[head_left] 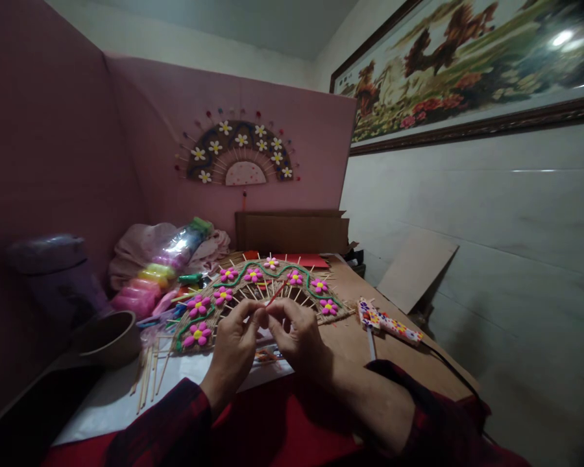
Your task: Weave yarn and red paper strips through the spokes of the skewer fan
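Note:
My left hand [237, 347] and my right hand [296, 337] meet in the middle of the view, fingertips pinched close together. Between them they hold a thin red strip [276, 295], one end sticking up to the right; whether it is cord or paper I cannot tell. Just behind my hands stands a fan-shaped craft [246, 288] of brown twine and thin wooden sticks. Pink clay flowers [198, 305] with yellow centres and a wavy green line decorate it. My fingers hide part of its lower middle.
Left lie loose sticks [148, 379], a brown pot [111, 340] and bagged coloured clay [150, 279]. A patterned glue gun [389, 324] with a cable rests at right. Cardboard [292, 233] stands at the back. A finished-looking fan [241, 146] hangs on the pink board.

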A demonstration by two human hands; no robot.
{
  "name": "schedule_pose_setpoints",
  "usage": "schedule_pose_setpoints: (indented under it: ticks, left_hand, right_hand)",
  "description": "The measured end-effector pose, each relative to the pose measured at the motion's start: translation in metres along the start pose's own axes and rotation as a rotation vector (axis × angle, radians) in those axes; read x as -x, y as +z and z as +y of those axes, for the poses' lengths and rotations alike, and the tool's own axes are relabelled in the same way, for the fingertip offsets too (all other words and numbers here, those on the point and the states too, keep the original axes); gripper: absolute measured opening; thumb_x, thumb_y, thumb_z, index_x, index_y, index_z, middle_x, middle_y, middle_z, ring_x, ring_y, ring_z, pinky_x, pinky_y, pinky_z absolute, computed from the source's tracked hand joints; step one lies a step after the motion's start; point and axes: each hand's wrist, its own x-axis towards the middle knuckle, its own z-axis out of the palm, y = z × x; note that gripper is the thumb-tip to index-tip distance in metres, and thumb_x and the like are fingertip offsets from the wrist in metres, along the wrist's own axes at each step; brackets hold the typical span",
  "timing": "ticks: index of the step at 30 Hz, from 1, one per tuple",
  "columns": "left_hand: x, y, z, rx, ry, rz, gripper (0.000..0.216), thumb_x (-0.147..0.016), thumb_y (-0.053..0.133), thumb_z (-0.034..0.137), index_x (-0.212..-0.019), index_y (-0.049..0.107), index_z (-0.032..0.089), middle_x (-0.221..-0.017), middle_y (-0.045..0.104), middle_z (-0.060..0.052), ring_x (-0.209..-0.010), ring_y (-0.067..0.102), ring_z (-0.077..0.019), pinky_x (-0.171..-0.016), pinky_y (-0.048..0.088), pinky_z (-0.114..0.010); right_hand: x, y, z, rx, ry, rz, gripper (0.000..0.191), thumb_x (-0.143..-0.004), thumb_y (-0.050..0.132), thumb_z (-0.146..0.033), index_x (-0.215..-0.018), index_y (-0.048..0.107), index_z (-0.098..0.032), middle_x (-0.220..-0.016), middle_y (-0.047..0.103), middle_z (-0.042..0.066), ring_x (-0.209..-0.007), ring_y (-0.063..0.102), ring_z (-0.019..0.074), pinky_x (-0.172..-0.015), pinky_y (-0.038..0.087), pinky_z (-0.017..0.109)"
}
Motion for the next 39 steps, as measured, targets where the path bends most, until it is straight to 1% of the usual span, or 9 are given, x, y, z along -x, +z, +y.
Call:
schedule_pose_setpoints:
  ticks: [3, 10, 16, 19, 22, 26, 31, 35, 39]
  left_hand:
    - [-0.001, -0.001, 0.001, 0.054, -0.036, 0.000, 0.018, -0.081, 0.056, 0.032, -0.071, 0.061, 0.018, -0.065, 0.058, 0.000, -0.061, 0.056, -0.0147, -0.054, 0.049, -0.025]
    - [-0.005, -0.003, 0.003, 0.143, -0.099, 0.010, 0.018, -0.074, 0.065, 0.033, -0.076, 0.069, 0.015, -0.062, 0.062, -0.001, -0.057, 0.057, -0.0147, -0.049, 0.049, -0.024]
    - [-0.009, -0.009, 0.006, 0.392, -0.302, -0.035, 0.023, -0.061, 0.076, 0.033, -0.067, 0.069, 0.012, -0.062, 0.064, -0.003, -0.054, 0.057, -0.0131, -0.046, 0.045, -0.022]
    - [-0.010, -0.010, 0.003, 0.457, -0.380, -0.075, 0.026, -0.060, 0.078, 0.034, -0.067, 0.068, 0.012, -0.062, 0.064, -0.003, -0.050, 0.056, -0.0115, -0.045, 0.043, -0.022]
    - [-0.011, -0.009, -0.002, 0.511, -0.436, -0.059, 0.028, -0.058, 0.080, 0.035, -0.066, 0.065, 0.012, -0.060, 0.063, -0.002, -0.047, 0.054, -0.0097, -0.043, 0.041, -0.020]
    - [-0.010, -0.008, -0.003, 0.495, -0.424, -0.044, 0.030, -0.060, 0.078, 0.036, -0.063, 0.062, 0.012, -0.059, 0.061, -0.001, -0.048, 0.054, -0.0097, -0.044, 0.042, -0.020]
    - [-0.007, -0.006, 0.008, 0.407, -0.355, -0.017, 0.030, -0.063, 0.075, 0.038, -0.063, 0.062, 0.012, -0.059, 0.061, -0.001, -0.048, 0.054, -0.0103, -0.043, 0.042, -0.020]
    - [-0.006, -0.005, 0.014, 0.396, -0.359, -0.006, 0.027, -0.063, 0.075, 0.037, -0.064, 0.065, 0.011, -0.058, 0.062, -0.001, -0.046, 0.052, -0.0092, -0.041, 0.040, -0.020]
    - [-0.006, -0.006, 0.013, 0.417, -0.381, -0.018, 0.026, -0.059, 0.079, 0.034, -0.068, 0.069, 0.011, -0.061, 0.065, -0.003, -0.049, 0.054, -0.0101, -0.043, 0.043, -0.020]
  right_hand:
    - [0.000, 0.000, 0.000, -0.001, -0.006, -0.001, 0.009, -0.084, 0.050, -0.017, -0.081, 0.058, -0.017, -0.072, 0.065, 0.003, -0.056, 0.054, 0.0111, -0.052, 0.043, 0.023]
    - [0.000, 0.001, 0.001, -0.050, 0.029, -0.022, 0.010, -0.082, 0.051, -0.014, -0.082, 0.061, -0.018, -0.074, 0.066, 0.003, -0.058, 0.057, 0.0116, -0.051, 0.043, 0.022]
    - [0.000, 0.001, 0.001, -0.096, 0.053, -0.004, 0.009, -0.080, 0.054, -0.015, -0.084, 0.062, -0.017, -0.072, 0.066, 0.003, -0.059, 0.058, 0.0128, -0.051, 0.044, 0.023]
    - [0.000, 0.001, 0.002, -0.129, 0.066, -0.002, 0.009, -0.081, 0.054, -0.017, -0.085, 0.062, -0.017, -0.072, 0.067, 0.003, -0.061, 0.060, 0.0134, -0.052, 0.045, 0.023]
    - [0.000, 0.002, 0.002, -0.151, 0.084, -0.002, 0.007, -0.080, 0.054, -0.017, -0.084, 0.060, -0.017, -0.071, 0.067, 0.003, -0.059, 0.059, 0.0132, -0.052, 0.045, 0.023]
    - [0.001, 0.003, 0.001, -0.153, 0.110, -0.014, 0.007, -0.081, 0.054, -0.018, -0.084, 0.060, -0.017, -0.071, 0.067, 0.003, -0.056, 0.057, 0.0122, -0.050, 0.043, 0.023]
    - [0.000, 0.003, 0.002, -0.118, 0.115, -0.027, 0.005, -0.082, 0.054, -0.018, -0.082, 0.059, -0.018, -0.072, 0.067, 0.002, -0.055, 0.056, 0.0112, -0.049, 0.042, 0.022]
    - [0.000, 0.003, 0.002, -0.080, 0.111, -0.012, 0.005, -0.080, 0.053, -0.016, -0.081, 0.058, -0.018, -0.069, 0.065, 0.002, -0.054, 0.054, 0.0111, -0.048, 0.041, 0.022]
    - [0.000, 0.002, 0.001, -0.048, 0.100, 0.007, 0.007, -0.077, 0.052, -0.013, -0.079, 0.057, -0.018, -0.064, 0.059, -0.001, -0.052, 0.052, 0.0109, -0.049, 0.041, 0.021]
